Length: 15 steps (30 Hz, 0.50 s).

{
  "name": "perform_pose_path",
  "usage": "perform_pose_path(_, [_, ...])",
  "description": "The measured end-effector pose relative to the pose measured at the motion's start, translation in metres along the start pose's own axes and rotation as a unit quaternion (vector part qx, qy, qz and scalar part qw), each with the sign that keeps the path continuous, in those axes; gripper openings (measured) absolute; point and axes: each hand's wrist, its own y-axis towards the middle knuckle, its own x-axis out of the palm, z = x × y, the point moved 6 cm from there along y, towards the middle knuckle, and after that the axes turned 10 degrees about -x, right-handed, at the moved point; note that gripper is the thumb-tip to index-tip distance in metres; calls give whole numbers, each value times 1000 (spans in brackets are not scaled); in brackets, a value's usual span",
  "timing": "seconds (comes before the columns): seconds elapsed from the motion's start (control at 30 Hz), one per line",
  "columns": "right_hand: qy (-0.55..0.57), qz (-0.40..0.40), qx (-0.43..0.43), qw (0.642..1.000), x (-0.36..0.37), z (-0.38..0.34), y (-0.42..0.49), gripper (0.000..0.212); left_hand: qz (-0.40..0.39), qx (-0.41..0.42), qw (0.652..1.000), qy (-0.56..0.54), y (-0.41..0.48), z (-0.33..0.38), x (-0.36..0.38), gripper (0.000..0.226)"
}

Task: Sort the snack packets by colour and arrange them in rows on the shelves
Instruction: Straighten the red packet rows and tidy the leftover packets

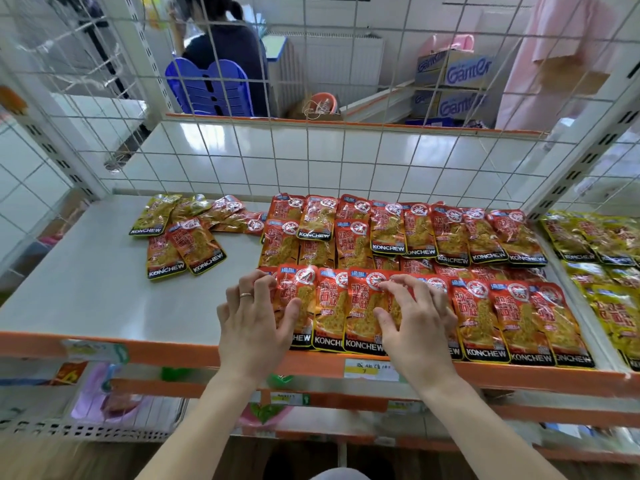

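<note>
Red KONCHEW snack packets lie in overlapping rows on the white shelf (pixel 86 289), a back row (pixel 419 230) and a front row (pixel 519 317) along the orange front edge. My left hand (pixel 258 320) rests with curled fingertips on the leftmost front packet (pixel 298 292). My right hand (pixel 412 317) presses its fingertips on the packets beside it (pixel 360 306). A loose pile of red and yellow-green packets (pixel 180 233) lies at the shelf's back left. Yellow packets (pixel 599 244) fill the neighbouring shelf on the right.
A white wire grid (pixel 311 161) backs the shelf, with slotted uprights at both sides. The orange front rail (pixel 138 351) carries a paper label (pixel 370 370). Lower shelves hold other goods. Behind the grid a person sits on a blue chair beside cardboard boxes.
</note>
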Motion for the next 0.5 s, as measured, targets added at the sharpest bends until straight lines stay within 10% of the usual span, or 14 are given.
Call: perform_pose_path(0.5, [-34, -131, -168, 976, 19, -7, -8, 76, -118, 204, 965, 118, -15, 22, 11, 70])
